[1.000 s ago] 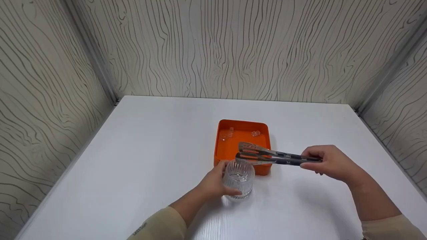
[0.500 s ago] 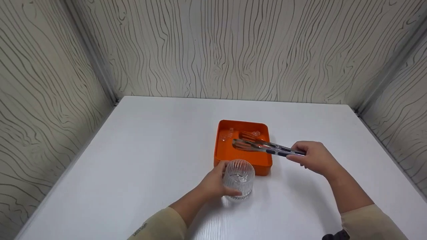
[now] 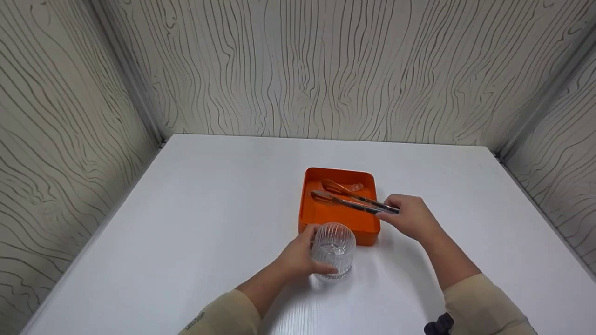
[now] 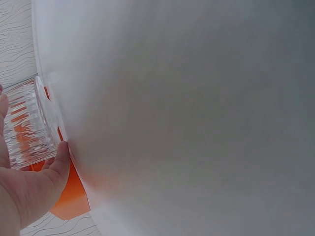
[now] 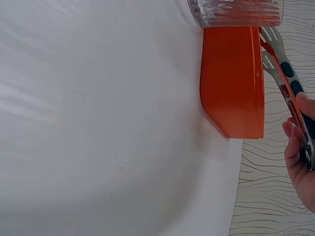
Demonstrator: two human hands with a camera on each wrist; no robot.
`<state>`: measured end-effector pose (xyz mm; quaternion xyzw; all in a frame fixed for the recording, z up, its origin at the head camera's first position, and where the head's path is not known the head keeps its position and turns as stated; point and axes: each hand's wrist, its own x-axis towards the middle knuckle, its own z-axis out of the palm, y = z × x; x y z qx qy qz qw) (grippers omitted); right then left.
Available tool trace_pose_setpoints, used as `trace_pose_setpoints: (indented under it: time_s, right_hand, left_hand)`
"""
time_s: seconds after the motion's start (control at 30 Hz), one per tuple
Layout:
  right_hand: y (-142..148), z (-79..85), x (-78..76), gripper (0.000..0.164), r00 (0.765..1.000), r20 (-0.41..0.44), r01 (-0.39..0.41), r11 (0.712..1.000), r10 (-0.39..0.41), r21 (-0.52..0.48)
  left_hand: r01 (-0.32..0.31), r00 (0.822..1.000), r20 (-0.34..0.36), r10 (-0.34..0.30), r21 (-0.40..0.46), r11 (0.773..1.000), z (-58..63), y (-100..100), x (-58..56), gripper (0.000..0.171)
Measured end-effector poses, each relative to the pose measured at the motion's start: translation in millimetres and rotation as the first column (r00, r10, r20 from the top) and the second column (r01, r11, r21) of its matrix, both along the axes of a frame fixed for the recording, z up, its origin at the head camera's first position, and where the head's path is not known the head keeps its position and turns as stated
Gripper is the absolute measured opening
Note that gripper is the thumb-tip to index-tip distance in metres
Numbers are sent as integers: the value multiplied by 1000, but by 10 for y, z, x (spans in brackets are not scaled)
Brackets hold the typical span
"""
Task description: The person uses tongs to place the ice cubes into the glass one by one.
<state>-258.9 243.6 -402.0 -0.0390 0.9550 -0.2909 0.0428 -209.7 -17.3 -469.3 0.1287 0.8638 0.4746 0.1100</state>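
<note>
My left hand (image 3: pixel 298 255) holds a clear ribbed glass (image 3: pixel 333 258) upright, fingers and thumb around its side. A clear piece seems to lie in the bottom of the glass. My right hand (image 3: pixel 410 216) grips the handle end of metal tongs (image 5: pixel 291 81) with dark inlays. The two arms of the tongs are spread apart, their tips over the orange box (image 3: pixel 368 238), with nothing visible between them. Small clear pieces like ice cubes (image 3: pixel 357 187) lie at the back right inside the box. The tongs hide the box's left corner in part.
The white table (image 3: pixel 209 209) carries the box just behind the glass. A wood-grain patterned wall (image 3: pixel 298 70) stands along the table's back edge, with similar panels at both sides.
My right hand has moved left and a little forward, carrying the tongs from above the glass to over the box's far left part. The left hand and glass have stayed put.
</note>
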Motion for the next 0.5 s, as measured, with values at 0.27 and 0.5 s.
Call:
trace_pose_setpoints:
  time_s: [0.27,0.5]
  right_hand:
    - [-206,-61,-56,18,1000,-26,1,1000,0,10]
    - [-294,-124,-105,20,996,-87,-14,998,20,66]
  left_hand:
    - [15,1000,-21,-15,7,1000,3,-14,-10,83]
    - [6,1000,-12,-6,1,1000,-3,-9,-5,82]
